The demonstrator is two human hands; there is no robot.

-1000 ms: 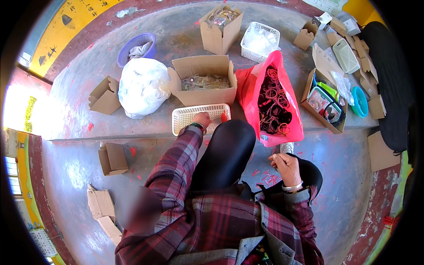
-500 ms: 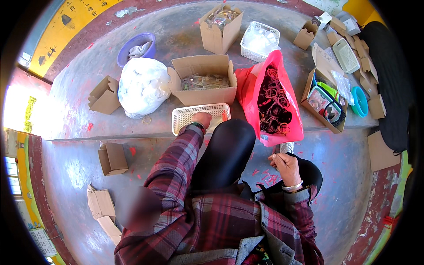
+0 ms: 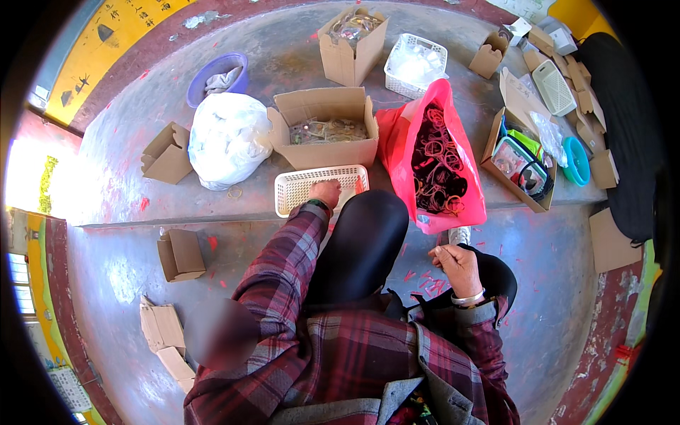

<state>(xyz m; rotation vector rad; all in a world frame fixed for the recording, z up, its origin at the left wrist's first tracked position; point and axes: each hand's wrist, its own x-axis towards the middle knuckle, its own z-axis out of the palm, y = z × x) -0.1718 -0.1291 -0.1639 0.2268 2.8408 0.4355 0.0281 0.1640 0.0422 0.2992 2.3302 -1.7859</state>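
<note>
My left hand [image 3: 326, 193] reaches into a low cream plastic basket [image 3: 285, 205] at the edge of the raised floor. Its back faces up and the fingers are hidden. A small orange-red item [image 3: 359, 185] shows at the basket's right end. My right hand [image 3: 459, 268] hovers by my right knee, with thumb and fingers curled together; whatever they may pinch is too small to make out. Between my hands stands a red plastic bag [image 3: 400, 156], packed with dark and pinkish loops [image 3: 440, 159]. Just beyond the basket, an open cardboard box [image 3: 329, 155] holds clear packets and thin bands.
A stuffed white bag [image 3: 228, 142] and a purple basin [image 3: 239, 79] are at left. Farther back are another cardboard box [image 3: 340, 60] and a white basket [image 3: 404, 85]. At right sits a box of mixed items [image 3: 520, 188]. Red scraps [image 3: 428, 283] litter the lower floor below the step.
Almost nothing differs. My left hand stays in the basket and my right hand keeps its curled pose by the knee; the whole view has shifted very slightly.
</note>
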